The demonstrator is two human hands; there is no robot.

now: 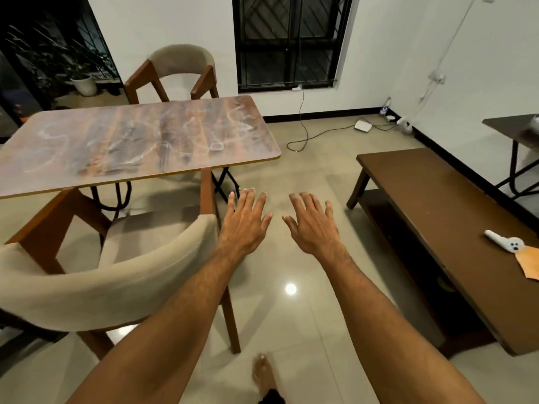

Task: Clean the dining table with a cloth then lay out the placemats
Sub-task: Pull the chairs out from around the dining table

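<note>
**A:** How far along is the job?

**B:** Barely begun, I judge. The dining table (131,141) stands at ten o'clock from the hands, with no placemats laid on it yet.

**A:** And the hands?

**B:** The left hand (246,225) and right hand (313,225) hover over the floor, palms down, fingers spread, holding nothing.

**A:** Any cloth?

**B:** An orange sheet (529,262) lies on the low bench (437,214) at three o'clock. Cloth or placemat, I cannot tell. Wiping and laying both remain.

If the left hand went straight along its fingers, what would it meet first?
Probably the dining table at its nearest rounded corner; the left hand points there over floor, but depth is unclear.
</note>
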